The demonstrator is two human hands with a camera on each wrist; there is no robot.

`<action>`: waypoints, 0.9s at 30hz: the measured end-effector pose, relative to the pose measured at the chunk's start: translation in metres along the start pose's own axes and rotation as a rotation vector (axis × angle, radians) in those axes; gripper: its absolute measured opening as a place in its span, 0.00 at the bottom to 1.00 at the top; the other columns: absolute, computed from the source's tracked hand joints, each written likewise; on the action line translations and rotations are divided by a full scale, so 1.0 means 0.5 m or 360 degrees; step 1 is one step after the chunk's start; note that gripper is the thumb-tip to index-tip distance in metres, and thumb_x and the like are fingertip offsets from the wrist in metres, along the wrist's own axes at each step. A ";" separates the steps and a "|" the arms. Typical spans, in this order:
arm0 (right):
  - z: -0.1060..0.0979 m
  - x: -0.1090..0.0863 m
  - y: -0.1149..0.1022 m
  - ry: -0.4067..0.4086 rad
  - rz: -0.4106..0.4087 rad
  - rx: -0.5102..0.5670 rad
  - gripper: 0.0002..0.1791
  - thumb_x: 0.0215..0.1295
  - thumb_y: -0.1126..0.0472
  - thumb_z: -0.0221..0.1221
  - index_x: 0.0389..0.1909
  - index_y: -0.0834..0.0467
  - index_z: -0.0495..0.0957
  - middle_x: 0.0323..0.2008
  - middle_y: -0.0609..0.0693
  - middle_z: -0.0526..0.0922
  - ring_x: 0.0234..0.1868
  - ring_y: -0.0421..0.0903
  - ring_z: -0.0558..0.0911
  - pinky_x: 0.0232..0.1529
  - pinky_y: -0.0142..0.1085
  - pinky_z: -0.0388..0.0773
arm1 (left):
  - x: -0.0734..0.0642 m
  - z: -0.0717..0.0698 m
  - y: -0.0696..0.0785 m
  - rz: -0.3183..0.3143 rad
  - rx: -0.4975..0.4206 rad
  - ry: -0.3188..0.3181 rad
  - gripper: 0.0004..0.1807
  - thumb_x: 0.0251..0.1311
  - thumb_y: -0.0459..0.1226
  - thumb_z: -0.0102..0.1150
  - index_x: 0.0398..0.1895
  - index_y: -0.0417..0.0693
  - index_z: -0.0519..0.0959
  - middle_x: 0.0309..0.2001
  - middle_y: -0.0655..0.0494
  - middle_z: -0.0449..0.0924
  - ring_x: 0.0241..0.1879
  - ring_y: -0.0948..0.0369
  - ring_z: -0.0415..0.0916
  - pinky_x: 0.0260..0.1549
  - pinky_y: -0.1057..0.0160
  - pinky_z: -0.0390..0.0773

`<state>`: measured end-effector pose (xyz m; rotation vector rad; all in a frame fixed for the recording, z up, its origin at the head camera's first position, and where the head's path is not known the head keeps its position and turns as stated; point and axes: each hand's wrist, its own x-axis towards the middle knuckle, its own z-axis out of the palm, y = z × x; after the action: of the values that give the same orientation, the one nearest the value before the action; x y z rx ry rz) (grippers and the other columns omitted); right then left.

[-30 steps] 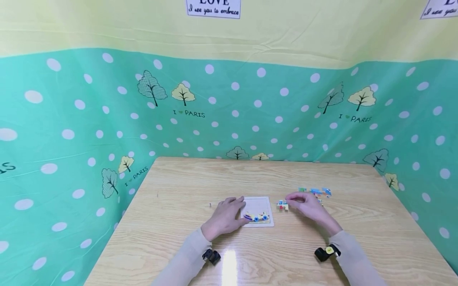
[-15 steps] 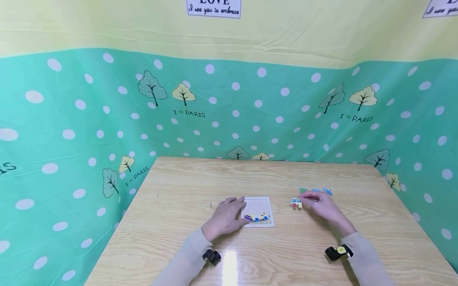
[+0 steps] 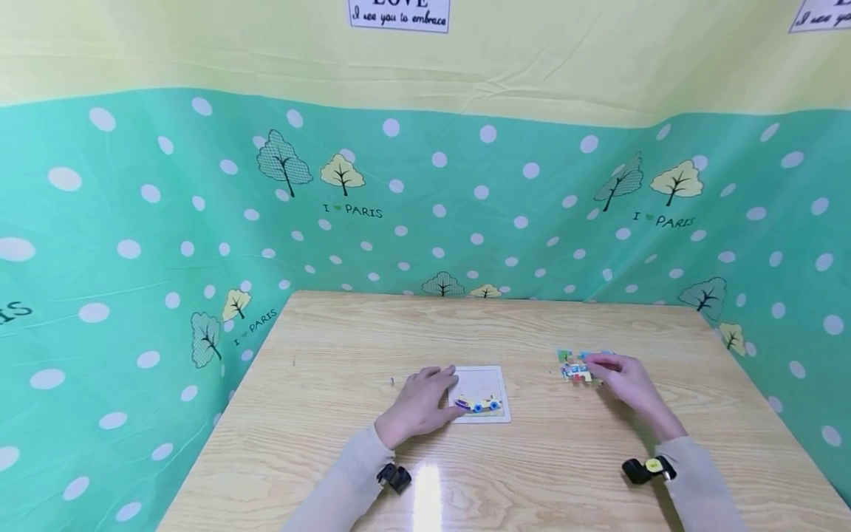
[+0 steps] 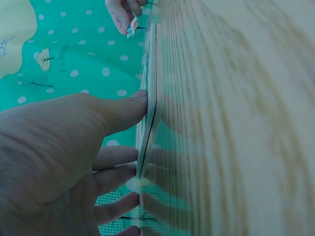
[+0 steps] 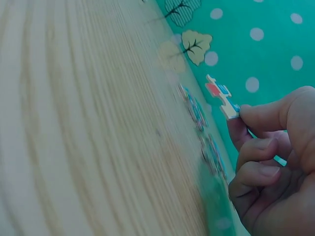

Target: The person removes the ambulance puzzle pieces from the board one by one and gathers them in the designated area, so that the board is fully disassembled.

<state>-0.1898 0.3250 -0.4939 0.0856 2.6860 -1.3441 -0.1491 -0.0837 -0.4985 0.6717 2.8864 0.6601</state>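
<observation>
Touching tray (image 3: 473, 379) at nine o'clock, probably against sliding: left hand (image 3: 417, 403), loose-fingered; right hand (image 3: 623, 379), three o'clock, edge-pinching puzzle piece (image 5: 224, 98)

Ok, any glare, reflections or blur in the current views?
Head view: a bright glare streak on the table, lower middle; left wrist view: the left hand reflects faintly in the table; right wrist view: loose puzzle pieces look blurred, the held piece crisper.

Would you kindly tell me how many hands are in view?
2: the left hand touches the left side of the white tray, and the right hand, farther right, pinches a puzzle piece.
</observation>
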 end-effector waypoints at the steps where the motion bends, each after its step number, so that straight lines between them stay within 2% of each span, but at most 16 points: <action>1: -0.004 0.000 0.004 0.0003 0.0019 0.0008 0.30 0.81 0.45 0.56 0.69 0.66 0.77 0.72 0.70 0.73 0.40 0.39 0.74 0.30 0.32 0.75 | 0.000 0.000 0.001 -0.0001 -0.0001 0.0000 0.37 0.70 0.56 0.66 0.74 0.45 0.75 0.80 0.49 0.68 0.78 0.44 0.66 0.76 0.38 0.68; 4: -0.016 0.002 0.015 0.0022 0.0082 0.0068 0.31 0.81 0.47 0.56 0.72 0.66 0.74 0.69 0.67 0.75 0.33 0.36 0.73 0.28 0.32 0.74 | 0.001 -0.001 0.002 -0.0003 -0.0003 0.0002 0.37 0.70 0.56 0.66 0.74 0.45 0.75 0.80 0.49 0.68 0.78 0.44 0.66 0.76 0.38 0.68; 7: -0.029 0.002 0.025 0.0025 0.0133 0.0134 0.31 0.81 0.50 0.56 0.74 0.68 0.71 0.50 0.55 0.84 0.22 0.36 0.69 0.23 0.32 0.72 | 0.000 -0.001 0.002 0.0001 0.0002 0.0003 0.37 0.70 0.56 0.66 0.74 0.44 0.76 0.80 0.49 0.69 0.78 0.44 0.66 0.75 0.38 0.68; 8: -0.034 0.002 0.028 0.0033 0.0151 0.0135 0.32 0.82 0.50 0.56 0.74 0.68 0.70 0.46 0.52 0.84 0.22 0.35 0.69 0.23 0.32 0.72 | 0.000 -0.001 0.002 0.0002 0.0004 0.0003 0.36 0.70 0.55 0.66 0.74 0.44 0.76 0.80 0.48 0.69 0.78 0.44 0.66 0.75 0.38 0.68; 11: -0.048 0.001 0.038 0.0059 0.0205 0.0113 0.31 0.82 0.51 0.54 0.75 0.67 0.69 0.43 0.46 0.83 0.23 0.37 0.70 0.24 0.32 0.72 | 0.000 -0.001 0.002 0.0004 0.0007 0.0004 0.36 0.70 0.55 0.66 0.74 0.44 0.76 0.79 0.48 0.69 0.77 0.44 0.67 0.75 0.38 0.68; 15: -0.063 0.001 0.053 0.0098 0.0273 0.0099 0.31 0.83 0.50 0.53 0.76 0.66 0.69 0.41 0.45 0.82 0.24 0.38 0.70 0.25 0.33 0.72 | 0.000 -0.001 0.002 0.0003 0.0004 0.0005 0.37 0.70 0.55 0.66 0.74 0.44 0.76 0.79 0.48 0.69 0.77 0.44 0.66 0.75 0.38 0.68; 18: -0.072 0.001 0.061 0.0096 0.0294 0.0095 0.32 0.83 0.49 0.53 0.76 0.65 0.68 0.32 0.39 0.77 0.22 0.37 0.69 0.24 0.32 0.71 | 0.000 -0.002 0.002 0.0001 0.0003 0.0004 0.37 0.70 0.55 0.66 0.74 0.44 0.75 0.80 0.48 0.69 0.78 0.44 0.66 0.75 0.38 0.68; 22: -0.078 -0.001 0.070 0.0097 0.0300 0.0046 0.31 0.83 0.49 0.52 0.76 0.66 0.69 0.35 0.43 0.79 0.23 0.38 0.69 0.24 0.32 0.72 | 0.000 -0.001 0.002 -0.0001 0.0002 0.0001 0.37 0.70 0.56 0.66 0.74 0.44 0.75 0.80 0.48 0.68 0.78 0.44 0.66 0.75 0.38 0.68; 27: -0.079 -0.002 0.078 0.0142 0.0301 0.0007 0.31 0.83 0.49 0.52 0.74 0.67 0.70 0.51 0.57 0.82 0.25 0.38 0.71 0.25 0.33 0.73 | 0.000 -0.001 0.001 0.0002 0.0008 0.0005 0.37 0.70 0.56 0.66 0.74 0.44 0.75 0.80 0.48 0.68 0.78 0.44 0.66 0.75 0.38 0.68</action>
<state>-0.1880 0.3799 -0.5011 0.3986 2.6663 -1.3180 -0.1491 -0.0834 -0.4979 0.6738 2.8915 0.6547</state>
